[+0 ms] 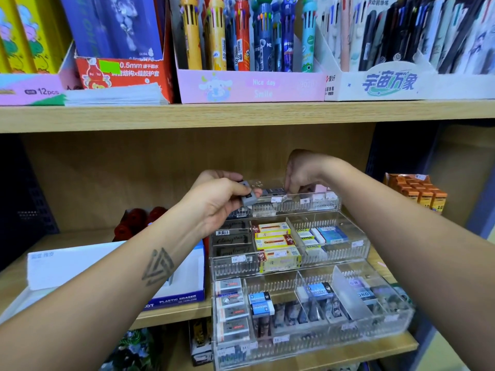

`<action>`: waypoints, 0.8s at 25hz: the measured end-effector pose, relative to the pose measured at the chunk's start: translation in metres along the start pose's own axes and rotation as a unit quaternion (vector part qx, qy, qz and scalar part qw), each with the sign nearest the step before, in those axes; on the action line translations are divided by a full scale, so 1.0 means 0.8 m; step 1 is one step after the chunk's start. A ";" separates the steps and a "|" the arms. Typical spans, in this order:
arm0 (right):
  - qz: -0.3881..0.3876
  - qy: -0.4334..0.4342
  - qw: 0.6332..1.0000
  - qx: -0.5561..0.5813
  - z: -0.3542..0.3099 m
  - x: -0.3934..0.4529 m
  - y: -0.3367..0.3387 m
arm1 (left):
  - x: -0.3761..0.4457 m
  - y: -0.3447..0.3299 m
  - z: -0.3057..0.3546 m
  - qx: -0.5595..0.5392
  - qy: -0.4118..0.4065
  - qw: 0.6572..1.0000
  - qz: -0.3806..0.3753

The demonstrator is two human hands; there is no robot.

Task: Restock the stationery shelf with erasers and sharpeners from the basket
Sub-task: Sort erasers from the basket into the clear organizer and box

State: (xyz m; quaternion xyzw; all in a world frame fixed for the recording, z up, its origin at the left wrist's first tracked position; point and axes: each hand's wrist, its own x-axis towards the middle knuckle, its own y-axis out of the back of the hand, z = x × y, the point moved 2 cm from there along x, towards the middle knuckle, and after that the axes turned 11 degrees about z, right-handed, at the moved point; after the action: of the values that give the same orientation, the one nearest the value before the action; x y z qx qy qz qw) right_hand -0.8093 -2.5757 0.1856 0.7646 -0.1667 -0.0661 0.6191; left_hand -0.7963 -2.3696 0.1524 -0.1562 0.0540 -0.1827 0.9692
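The left hand (219,199) pinches a grey eraser (247,195) above the clear tiered organizer (308,341). The right hand (300,171) reaches into its top tier, fingers curled on another eraser (273,192).

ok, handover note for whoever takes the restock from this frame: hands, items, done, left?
Left hand: holds a small grey eraser at the left end of the top tier of the clear acrylic organiser.
Right hand: fingers down in the top tier, touching the grey items there; grip unclear.
Stock: middle tier has yellow boxed erasers and white and blue erasers; bottom tier is partly filled.
Basket: not in view.
Done: several compartments hold stock.
Left: seat the grey eraser in the top tier, then probably fill the gaps in the bottom tier.
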 end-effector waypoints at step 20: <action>0.142 -0.018 0.987 0.067 -0.007 -0.032 -0.037 | -0.001 0.003 -0.019 0.043 -0.027 0.999 0.005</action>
State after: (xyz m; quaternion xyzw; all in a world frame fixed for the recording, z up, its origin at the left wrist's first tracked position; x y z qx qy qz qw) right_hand -0.8261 -2.5563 0.1557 0.7716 -0.2886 0.0200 0.5666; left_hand -0.7988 -2.3710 0.1371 -0.1189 0.0209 -0.1754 0.9771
